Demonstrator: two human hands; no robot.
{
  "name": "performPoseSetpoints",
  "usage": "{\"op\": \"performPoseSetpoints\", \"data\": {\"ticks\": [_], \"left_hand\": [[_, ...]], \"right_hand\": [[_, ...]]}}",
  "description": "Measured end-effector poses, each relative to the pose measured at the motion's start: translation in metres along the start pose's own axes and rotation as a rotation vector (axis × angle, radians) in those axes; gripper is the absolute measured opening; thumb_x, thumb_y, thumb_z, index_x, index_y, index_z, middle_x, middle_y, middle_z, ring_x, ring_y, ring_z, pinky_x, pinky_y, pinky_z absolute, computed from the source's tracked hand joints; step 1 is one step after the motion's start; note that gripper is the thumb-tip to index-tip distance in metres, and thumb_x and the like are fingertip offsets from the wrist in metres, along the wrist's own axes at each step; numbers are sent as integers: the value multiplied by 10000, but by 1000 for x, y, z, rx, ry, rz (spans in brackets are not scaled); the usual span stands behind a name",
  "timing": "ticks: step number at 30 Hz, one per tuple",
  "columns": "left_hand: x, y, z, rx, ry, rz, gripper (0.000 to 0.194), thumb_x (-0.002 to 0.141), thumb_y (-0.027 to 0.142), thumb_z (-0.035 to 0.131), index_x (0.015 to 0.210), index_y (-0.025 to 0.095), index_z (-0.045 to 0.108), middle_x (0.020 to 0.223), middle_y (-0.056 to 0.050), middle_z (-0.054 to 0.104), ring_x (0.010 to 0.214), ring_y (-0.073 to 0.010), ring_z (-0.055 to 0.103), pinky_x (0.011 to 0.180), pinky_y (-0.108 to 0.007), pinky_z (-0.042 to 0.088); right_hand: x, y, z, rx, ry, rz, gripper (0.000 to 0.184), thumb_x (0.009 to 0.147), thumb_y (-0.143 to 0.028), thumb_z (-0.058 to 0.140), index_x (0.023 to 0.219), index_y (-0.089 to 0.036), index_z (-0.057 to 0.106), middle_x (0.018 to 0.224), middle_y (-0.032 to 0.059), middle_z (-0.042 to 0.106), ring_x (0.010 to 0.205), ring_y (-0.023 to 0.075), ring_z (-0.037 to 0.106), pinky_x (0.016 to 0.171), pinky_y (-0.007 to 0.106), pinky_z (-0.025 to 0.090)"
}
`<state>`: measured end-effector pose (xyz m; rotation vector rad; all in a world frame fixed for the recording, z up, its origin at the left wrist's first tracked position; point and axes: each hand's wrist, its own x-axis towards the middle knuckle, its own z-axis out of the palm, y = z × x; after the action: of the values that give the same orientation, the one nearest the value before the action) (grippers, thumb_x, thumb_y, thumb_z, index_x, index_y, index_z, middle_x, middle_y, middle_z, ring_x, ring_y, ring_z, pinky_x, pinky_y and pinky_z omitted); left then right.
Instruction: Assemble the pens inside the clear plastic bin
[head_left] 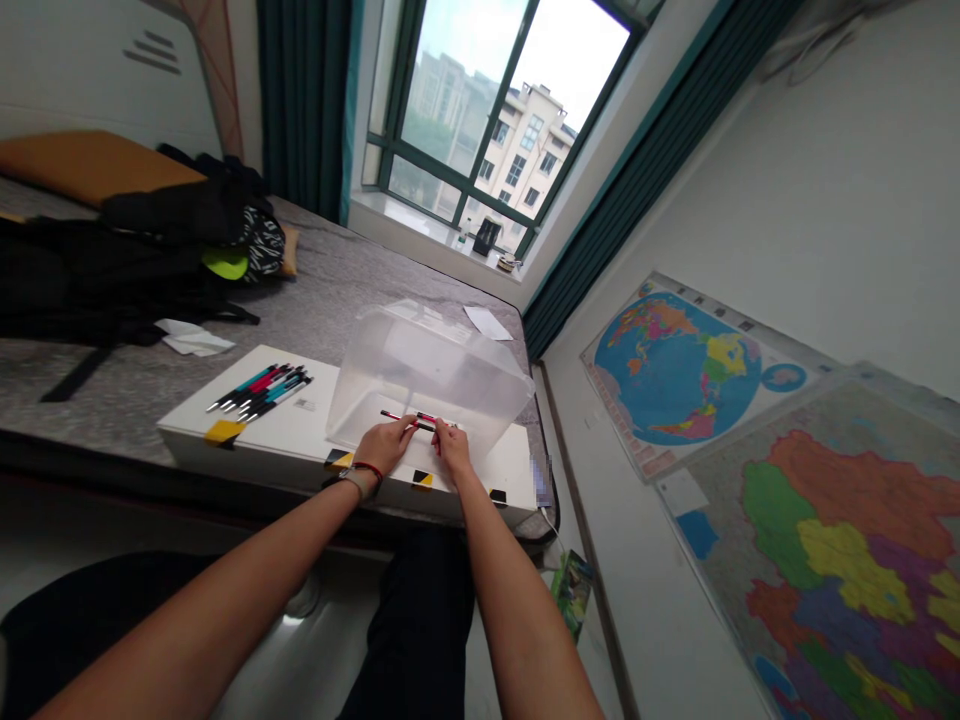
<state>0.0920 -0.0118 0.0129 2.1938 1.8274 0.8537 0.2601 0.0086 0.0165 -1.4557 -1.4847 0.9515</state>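
Both my hands reach into a clear plastic box (465,375) lying on its side on a white board (300,430). My left hand (384,445) and my right hand (450,448) pinch the two ends of a red and black pen (409,418) at the box's open mouth. The fingers of both are closed on the pen. A row of several pens (262,392), red, black and teal, lies on the board to the left of the box.
The board rests on a grey bed (135,380) with black bags and clothes (150,250) at the far left, plus white tissue (191,340) and a sheet of paper (487,322). A window is behind. Maps (690,370) lie on the right.
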Motion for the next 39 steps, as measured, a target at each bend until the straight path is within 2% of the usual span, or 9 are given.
{"op": "performPoseSetpoints", "data": {"ticks": [9, 18, 22, 26, 30, 32, 35, 39], "left_hand": [[-1, 3, -5, 77, -64, 41, 451, 960, 506, 273, 1199, 286, 587, 766, -64, 694, 723, -202, 646, 637, -253, 392], [-2, 11, -10, 183, -74, 47, 499, 968, 509, 211, 1195, 229, 556, 763, -86, 691, 704, -225, 636, 631, -274, 368], [-2, 15, -11, 198, -64, 34, 479, 970, 497, 222, 1195, 220, 543, 793, -94, 695, 723, -227, 637, 636, -279, 368], [-1, 15, -9, 187, -39, 20, 463, 974, 482, 221, 1205, 215, 520, 806, -93, 695, 744, -228, 642, 629, -278, 365], [-1, 15, -7, 182, -31, 1, 450, 974, 467, 228, 1196, 205, 519, 803, -93, 689, 733, -227, 639, 628, -281, 365], [-1, 15, -6, 192, -41, 0, 448, 972, 465, 233, 1186, 203, 526, 794, -94, 685, 729, -231, 637, 629, -284, 365], [-3, 17, -9, 187, -63, 27, 456, 969, 470, 238, 1187, 195, 530, 803, -105, 684, 746, -235, 635, 649, -292, 370], [-3, 21, -17, 168, -92, 34, 460, 969, 465, 241, 1190, 179, 526, 835, -119, 688, 758, -235, 634, 661, -299, 373]], "right_hand": [[-1, -5, -1, 115, -32, 89, 499, 869, -600, 428, 609, -187, 533, 472, -50, 434, 419, 90, 372, 438, 215, 299], [1, -2, -3, 259, -97, 38, 406, 866, -529, 505, 685, -171, 568, 518, -58, 461, 430, 69, 380, 435, 193, 322], [1, -1, -3, 285, -105, 40, 346, 867, -479, 543, 760, -157, 610, 572, -45, 541, 431, 58, 425, 425, 176, 340], [-1, -5, -5, 337, -111, 89, 252, 831, -395, 640, 898, -152, 652, 728, 13, 676, 492, 67, 527, 463, 174, 415], [-3, -10, -9, 367, -131, 110, 266, 824, -400, 662, 936, -159, 679, 842, 49, 717, 537, 73, 571, 474, 166, 436], [-2, -11, -9, 378, -126, 140, 341, 860, -470, 599, 925, -147, 685, 825, 61, 717, 521, 78, 572, 461, 170, 434], [0, -9, -6, 377, -92, 179, 501, 889, -573, 486, 799, -115, 670, 644, 48, 665, 455, 87, 545, 432, 187, 410], [2, -3, -3, 269, -83, 72, 508, 847, -580, 537, 649, -124, 636, 453, -34, 514, 389, 68, 456, 422, 186, 348]]}}
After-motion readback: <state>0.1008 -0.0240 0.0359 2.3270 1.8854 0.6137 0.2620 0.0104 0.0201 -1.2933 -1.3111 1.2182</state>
